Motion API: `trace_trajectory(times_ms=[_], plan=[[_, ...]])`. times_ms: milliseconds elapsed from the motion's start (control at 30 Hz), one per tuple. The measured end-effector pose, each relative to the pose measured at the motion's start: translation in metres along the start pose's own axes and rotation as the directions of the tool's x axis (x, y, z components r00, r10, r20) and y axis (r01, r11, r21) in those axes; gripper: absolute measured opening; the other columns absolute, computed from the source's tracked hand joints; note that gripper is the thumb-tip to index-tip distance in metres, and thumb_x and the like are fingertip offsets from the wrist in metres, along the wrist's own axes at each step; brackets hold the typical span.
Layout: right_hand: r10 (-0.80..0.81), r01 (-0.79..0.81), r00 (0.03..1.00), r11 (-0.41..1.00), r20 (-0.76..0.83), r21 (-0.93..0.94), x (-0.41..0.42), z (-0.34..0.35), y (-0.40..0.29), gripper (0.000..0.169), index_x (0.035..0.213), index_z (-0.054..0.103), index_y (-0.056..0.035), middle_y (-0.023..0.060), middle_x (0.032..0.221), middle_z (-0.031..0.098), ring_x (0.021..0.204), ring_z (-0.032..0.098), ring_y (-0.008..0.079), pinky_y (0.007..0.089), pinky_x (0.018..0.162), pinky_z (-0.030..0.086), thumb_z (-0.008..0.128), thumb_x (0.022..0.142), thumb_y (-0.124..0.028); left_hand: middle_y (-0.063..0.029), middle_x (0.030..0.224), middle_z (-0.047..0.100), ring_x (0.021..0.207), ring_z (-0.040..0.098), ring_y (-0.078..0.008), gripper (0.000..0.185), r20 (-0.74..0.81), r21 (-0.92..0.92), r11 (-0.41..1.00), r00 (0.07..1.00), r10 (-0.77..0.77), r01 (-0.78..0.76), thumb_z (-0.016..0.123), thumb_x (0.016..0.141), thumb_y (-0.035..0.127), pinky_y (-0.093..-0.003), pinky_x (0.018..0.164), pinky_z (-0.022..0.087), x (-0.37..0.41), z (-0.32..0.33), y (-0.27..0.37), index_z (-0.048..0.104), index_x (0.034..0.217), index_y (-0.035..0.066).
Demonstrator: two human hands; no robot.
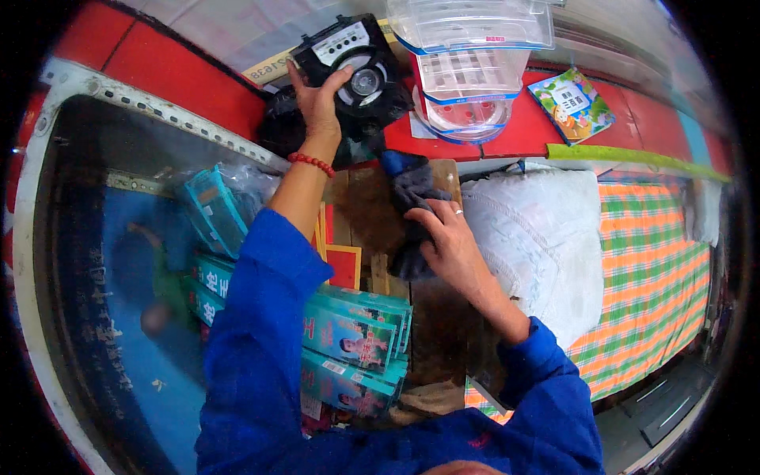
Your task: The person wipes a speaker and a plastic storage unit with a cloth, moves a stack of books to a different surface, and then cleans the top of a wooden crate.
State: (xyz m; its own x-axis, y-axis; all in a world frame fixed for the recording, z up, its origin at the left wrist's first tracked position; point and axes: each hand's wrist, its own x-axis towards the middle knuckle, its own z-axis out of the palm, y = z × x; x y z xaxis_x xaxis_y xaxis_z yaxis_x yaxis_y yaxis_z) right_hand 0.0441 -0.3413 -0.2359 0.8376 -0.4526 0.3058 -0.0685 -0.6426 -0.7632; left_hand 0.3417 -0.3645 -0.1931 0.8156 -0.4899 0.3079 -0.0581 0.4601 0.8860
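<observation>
My left hand (317,107), with a red bead bracelet at the wrist, grips the lower edge of a black portable speaker (363,82). Its thumb lies on the front beside the round cone, and a silver panel with buttons is above. The speaker is tilted on a red ledge (231,98), with black plastic around its base. Below and to the right, my right hand (454,252) has its fingers on a crumpled dark cloth (412,178), held above a worn wooden surface (362,199). A ring shows on one finger.
Stacked clear plastic containers (469,35) and an illustrated book (570,107) occupy the ledge. Teal printed boxes (350,338) are piled below my left arm, near a perforated metal frame (172,122). White bedding (546,237) lies on a checked sheet (653,267) at right.
</observation>
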Motion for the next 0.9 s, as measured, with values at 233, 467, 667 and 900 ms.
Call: trace_trajectory(times_ms=[233, 467, 667, 900], plan=[[0.054, -0.052, 0.998, 0.998, -0.034, 0.046, -0.001, 0.005, 0.002, 0.053, 0.115, 0.056, -0.0059, 0.0211, 0.12, 0.05, 0.112, 0.046, 0.0412, 0.0457, 0.1, 0.039, 0.058, 0.064, 0.007, -0.0152, 0.138, 0.044, 0.123, 0.046, -0.0247, 0.113, 0.027, 0.107, 0.992, 0.997, -0.066, 0.063, 0.081, 0.061, 0.006, -0.0331, 0.106, 0.034, 0.015, -0.009, -0.038, 0.011, 0.15, -0.003], [0.065, -0.063, 0.997, 0.995, -0.03, 0.071, -0.001, 0.007, 0.006, 0.054, 0.115, 0.057, -0.0072, 0.021, 0.12, 0.05, 0.112, 0.046, 0.0408, 0.0454, 0.1, 0.039, 0.058, 0.063, 0.008, -0.0145, 0.132, 0.05, 0.12, 0.049, -0.0242, 0.113, 0.179, 0.099, 0.993, 0.98, -0.085, 0.068, 0.081, 0.062, 0.006, -0.0331, 0.105, 0.036, 0.017, -0.007, -0.048, 0.01, 0.15, 0.0], [0.055, -0.053, 0.998, 0.997, -0.025, 0.064, 0.0, 0.007, 0.004, 0.055, 0.115, 0.057, -0.0077, 0.0207, 0.119, 0.05, 0.112, 0.047, 0.041, 0.0455, 0.099, 0.04, 0.058, 0.062, 0.008, -0.0126, 0.13, 0.052, 0.118, 0.051, -0.0223, 0.11, 0.281, 0.154, 0.985, 0.953, -0.113, 0.072, 0.079, 0.064, 0.001, -0.033, 0.104, 0.038, 0.038, -0.035, -0.062, 0.012, 0.151, 0.003], [0.07, -0.067, 0.997, 0.994, -0.025, 0.09, -0.002, 0.005, 0.006, 0.055, 0.115, 0.057, -0.0075, 0.0205, 0.119, 0.05, 0.112, 0.047, 0.0411, 0.0454, 0.098, 0.04, 0.058, 0.062, 0.008, -0.01, 0.127, 0.054, 0.119, 0.051, -0.0216, 0.086, 0.331, 0.236, 0.963, 0.92, -0.209, 0.134, 0.076, 0.068, -0.002, -0.033, 0.104, 0.038, 0.032, -0.045, -0.056, 0.031, 0.141, 0.004]])
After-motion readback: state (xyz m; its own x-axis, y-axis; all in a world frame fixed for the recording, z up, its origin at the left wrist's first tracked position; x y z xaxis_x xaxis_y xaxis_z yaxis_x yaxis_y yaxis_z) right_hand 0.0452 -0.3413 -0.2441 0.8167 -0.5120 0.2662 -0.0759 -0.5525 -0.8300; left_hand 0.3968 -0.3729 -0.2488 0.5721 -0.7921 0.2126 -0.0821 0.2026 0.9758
